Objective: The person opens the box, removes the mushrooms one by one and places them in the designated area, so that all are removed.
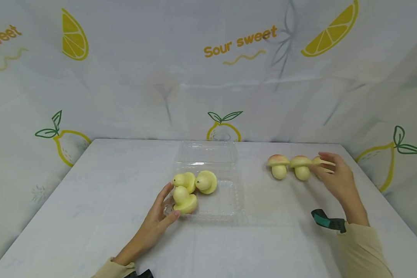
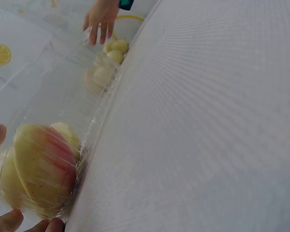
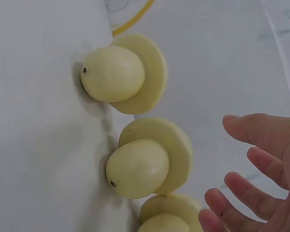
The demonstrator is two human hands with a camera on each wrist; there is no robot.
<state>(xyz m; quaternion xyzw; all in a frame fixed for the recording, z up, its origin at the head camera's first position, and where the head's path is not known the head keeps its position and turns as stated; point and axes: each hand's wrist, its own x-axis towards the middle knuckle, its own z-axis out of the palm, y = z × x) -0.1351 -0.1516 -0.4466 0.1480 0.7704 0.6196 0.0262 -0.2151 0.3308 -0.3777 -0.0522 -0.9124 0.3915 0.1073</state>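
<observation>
My left hand (image 1: 156,218) holds the left side of a clear plastic clamshell box (image 1: 226,214), its thumb at the near corner. Inside the box, on the left, lie a mushroom-shaped piece (image 1: 185,200) in pale yellow and two more like it. In the left wrist view, a pink-red patch (image 2: 60,154) shows on one cap through the plastic. My right hand (image 1: 337,177) hovers by the rightmost of three similar mushroom shapes outside the box, partly covering it. The right wrist view shows spread fingers (image 3: 251,193) apart from these mushroom shapes (image 3: 137,169), holding nothing.
The box's lid (image 1: 206,152) is folded back toward the rear of the white-covered table (image 1: 90,200). Behind stands a white cloth backdrop (image 1: 135,77) with lemon prints. The row of mushroom shapes (image 1: 279,166) stands right of the box.
</observation>
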